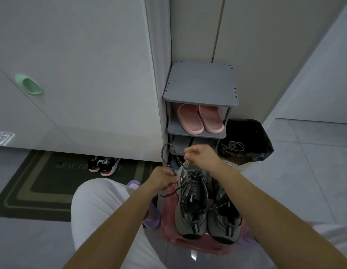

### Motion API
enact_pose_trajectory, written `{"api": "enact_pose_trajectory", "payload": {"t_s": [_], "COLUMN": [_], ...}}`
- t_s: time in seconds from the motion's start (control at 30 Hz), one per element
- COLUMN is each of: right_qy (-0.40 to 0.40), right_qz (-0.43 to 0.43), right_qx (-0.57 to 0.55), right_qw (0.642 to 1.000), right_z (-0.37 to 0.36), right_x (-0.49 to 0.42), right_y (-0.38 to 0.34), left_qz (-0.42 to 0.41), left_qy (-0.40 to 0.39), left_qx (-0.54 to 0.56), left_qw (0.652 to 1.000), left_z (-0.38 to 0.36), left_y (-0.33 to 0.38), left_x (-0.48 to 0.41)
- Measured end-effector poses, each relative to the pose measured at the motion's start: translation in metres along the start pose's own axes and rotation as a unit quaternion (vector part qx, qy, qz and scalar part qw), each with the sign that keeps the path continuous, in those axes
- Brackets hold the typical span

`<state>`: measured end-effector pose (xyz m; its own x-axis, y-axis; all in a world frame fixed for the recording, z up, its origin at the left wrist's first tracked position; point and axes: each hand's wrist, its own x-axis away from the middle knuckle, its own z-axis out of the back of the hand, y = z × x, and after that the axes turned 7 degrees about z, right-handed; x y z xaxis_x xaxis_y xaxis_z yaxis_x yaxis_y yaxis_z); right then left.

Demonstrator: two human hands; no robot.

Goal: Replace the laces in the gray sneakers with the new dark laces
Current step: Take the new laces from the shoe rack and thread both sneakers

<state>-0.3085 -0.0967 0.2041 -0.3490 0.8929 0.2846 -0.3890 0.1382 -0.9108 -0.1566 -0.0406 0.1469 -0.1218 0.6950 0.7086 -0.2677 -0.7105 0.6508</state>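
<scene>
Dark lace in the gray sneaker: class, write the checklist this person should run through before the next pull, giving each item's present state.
1. Left hand has a grip on the dark lace: ok.
2. Right hand pinches the lace higher up: ok.
3. The sneaker being laced stands upright on the pink stool: ok.
4. The lace runs between the hands without a knot: cannot tell.
5. Pale laces lie out of the way in the black bin: ok.
6. Every eyelet so far is threaded: cannot tell.
</scene>
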Motion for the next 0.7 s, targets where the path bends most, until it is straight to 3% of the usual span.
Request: {"api": "enact_pose_trajectory", "payload": {"t_s": [0.07,0.13,0.2,0.3,0.7], "right_qy": [-0.001,-0.020,-0.052,-0.064,0.010], "right_qz": [0.014,0.028,0.033,0.059,0.035], "right_qx": [0.156,0.318,0.384,0.421,0.381], "right_qw": [0.988,0.948,0.921,0.903,0.924], "right_z": [0.000,0.001,-0.002,-0.007,-0.012], "right_x": [0.004,0.012,0.020,0.028,0.029], "right_y": [0.016,0.035,0.052,0.068,0.078], "left_qz": [0.004,0.003,-0.009,-0.037,-0.065], "left_qy": [0.002,0.012,0.028,0.057,0.082], "left_qx": [0.068,0.103,0.103,0.094,0.036], "left_qw": [0.998,0.995,0.994,0.993,0.994], "left_z": [-0.004,-0.009,-0.017,-0.030,-0.041], "left_y": [0.001,0.004,0.008,0.012,0.004], "left_x": [0.000,-0.002,-0.002,-0.004,-0.017]}}
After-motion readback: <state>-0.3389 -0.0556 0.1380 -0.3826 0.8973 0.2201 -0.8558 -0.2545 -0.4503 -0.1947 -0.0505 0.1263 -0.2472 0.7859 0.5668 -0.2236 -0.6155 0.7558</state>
